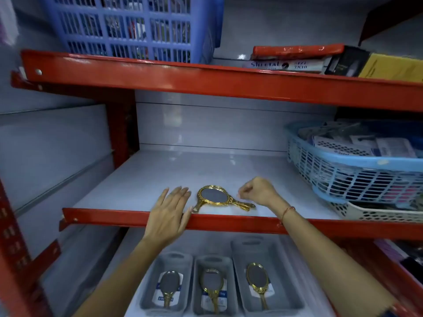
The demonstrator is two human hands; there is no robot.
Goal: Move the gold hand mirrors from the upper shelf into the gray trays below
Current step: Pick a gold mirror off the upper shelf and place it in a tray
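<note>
Two hands are being held over the front of the upper shelf [142, 179], one on either side of a small stack of gold hand mirrors [214, 196]. On the left hand [168, 216], the fingers [177, 194] are being kept straight and close together, palm down, with the thumb lying along the red front rail [229, 221] and nearly touching the tip of a mirror handle that is pointing toward the rail. On the right hand [257, 191], the fingers are being curled into a loose fist, with the fingertips just beside the handles pointing right; whether they are touching the gold handles cannot be told. A thin red band [287, 211] is being worn on the right wrist. Nothing is being gripped by either hand. Below, three gray trays [263, 248] are sitting side by side on the lower shelf, each holding one gold mirror lying face up with its handle toward the camera. To the right on the upper shelf, a light blue basket [357, 175] full of packaged goods is resting above a white basket [384, 213]. On the top shelf, a darker blue basket [137, 26] and some flat boxes [297, 58] are being stored.
</note>
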